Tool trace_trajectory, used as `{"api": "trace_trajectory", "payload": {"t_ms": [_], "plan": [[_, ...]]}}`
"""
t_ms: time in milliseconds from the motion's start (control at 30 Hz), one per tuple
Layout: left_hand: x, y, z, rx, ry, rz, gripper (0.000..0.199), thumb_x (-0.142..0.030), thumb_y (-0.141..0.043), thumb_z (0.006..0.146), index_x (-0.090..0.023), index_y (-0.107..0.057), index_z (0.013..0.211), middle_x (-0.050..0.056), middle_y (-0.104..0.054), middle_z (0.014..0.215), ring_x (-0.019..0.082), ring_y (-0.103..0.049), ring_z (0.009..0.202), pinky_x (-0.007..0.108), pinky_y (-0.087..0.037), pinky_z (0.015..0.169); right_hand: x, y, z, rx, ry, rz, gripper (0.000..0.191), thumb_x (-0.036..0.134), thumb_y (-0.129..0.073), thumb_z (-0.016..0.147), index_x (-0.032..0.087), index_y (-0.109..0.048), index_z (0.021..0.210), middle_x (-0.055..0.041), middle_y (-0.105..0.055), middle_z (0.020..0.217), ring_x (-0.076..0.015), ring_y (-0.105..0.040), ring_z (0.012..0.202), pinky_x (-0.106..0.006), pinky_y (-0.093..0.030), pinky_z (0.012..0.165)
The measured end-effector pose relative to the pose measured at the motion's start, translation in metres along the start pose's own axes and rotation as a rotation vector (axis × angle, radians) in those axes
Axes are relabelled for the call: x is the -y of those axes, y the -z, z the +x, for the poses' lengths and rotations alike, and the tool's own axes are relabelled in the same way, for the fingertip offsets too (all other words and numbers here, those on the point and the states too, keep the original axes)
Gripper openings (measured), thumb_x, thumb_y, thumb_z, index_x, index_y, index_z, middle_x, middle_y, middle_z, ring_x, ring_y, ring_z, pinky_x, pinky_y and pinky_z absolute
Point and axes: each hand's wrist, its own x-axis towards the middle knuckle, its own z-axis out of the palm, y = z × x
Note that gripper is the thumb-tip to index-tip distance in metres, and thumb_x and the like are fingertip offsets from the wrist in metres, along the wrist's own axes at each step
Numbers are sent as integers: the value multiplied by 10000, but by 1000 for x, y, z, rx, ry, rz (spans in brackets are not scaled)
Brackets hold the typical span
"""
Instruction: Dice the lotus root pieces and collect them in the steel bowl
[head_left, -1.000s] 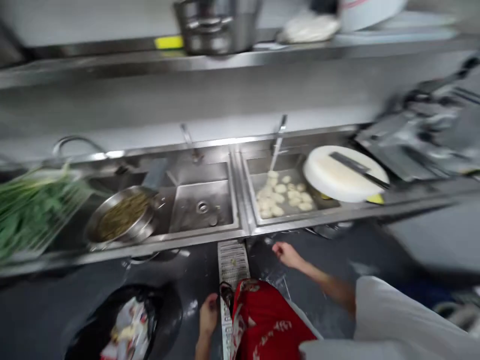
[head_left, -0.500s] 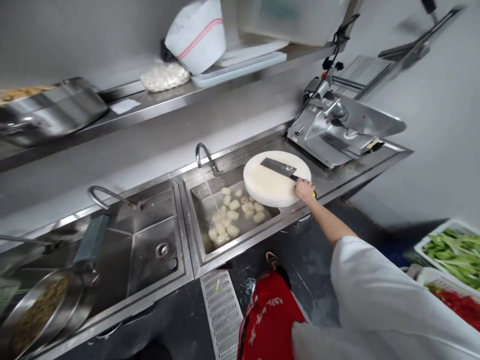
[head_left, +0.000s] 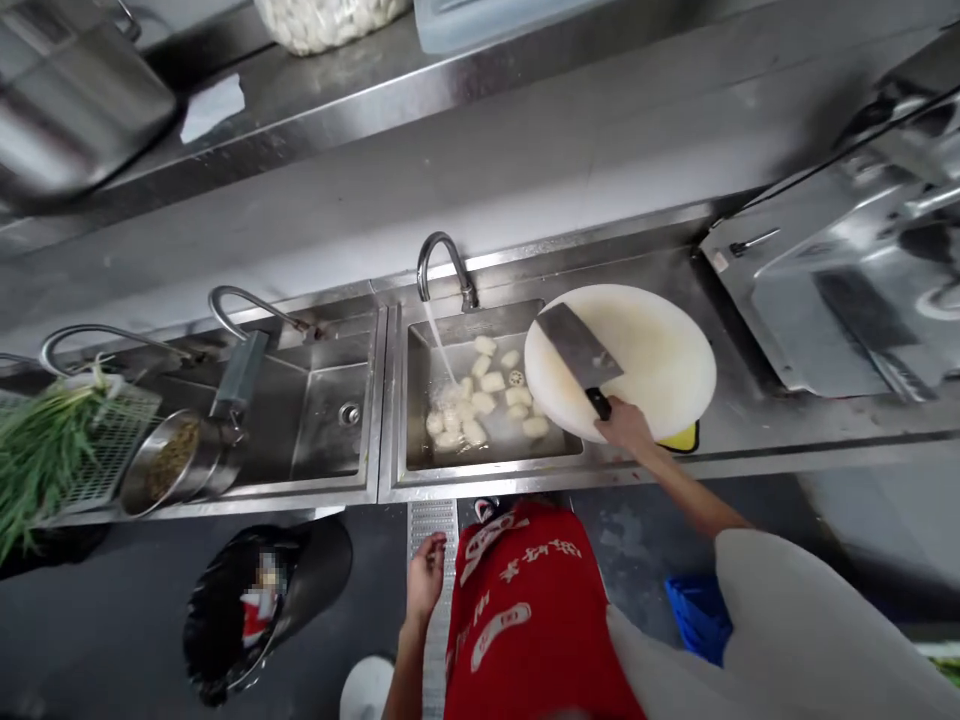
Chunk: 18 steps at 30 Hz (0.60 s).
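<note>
My right hand (head_left: 625,424) grips the black handle of a cleaver (head_left: 579,345). Its broad blade lies over the left part of a thick round white cutting board (head_left: 660,350), which overlaps the right side of a sink basin (head_left: 412,400). Peeled lotus root pieces (head_left: 492,382) sit in water in that basin, one with its holes showing. Water runs onto them from a curved faucet (head_left: 442,245). Below the counter edge, beside my red apron (head_left: 525,620), hangs my left hand (head_left: 426,575); its fingers are loosely bent and I see nothing in them.
A second sink (head_left: 330,400) adjoins on the left, with a metal pot (head_left: 172,465) and a basket of green stalks (head_left: 112,430) beyond. At right stands a slicing machine (head_left: 840,290). A shelf (head_left: 420,100) runs overhead. A black-lined bin (head_left: 217,610) stands on the floor.
My view has turned down and come nearer the sink. The cleaver blade now points more toward the faucet, my right hand still on its handle. My left hand has come into view.
</note>
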Motion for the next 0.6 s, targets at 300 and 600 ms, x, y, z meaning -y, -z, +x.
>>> {"api": "trace_trajectory", "payload": {"t_ms": [300,600], "plan": [[-161,19,203,-1,-636,281,493,-353,-277,997,-163,-426,1427,100,-385,1511,213,-312,1424,414,-296,1174,196,-48,30,164,358,124,290,241,-578,822,138,-588,1093,-127,-678,1035,-217,-632,915,-248,-413,733],[-183,26,355,352,-983,740,568,-450,-239,998,-263,-203,1534,21,-184,1601,235,-83,1492,523,-63,1205,270,-40,46,212,454,88,288,203,-567,824,125,-595,1100,-111,-676,1029,-195,-624,904,-231,-404,746]]}}
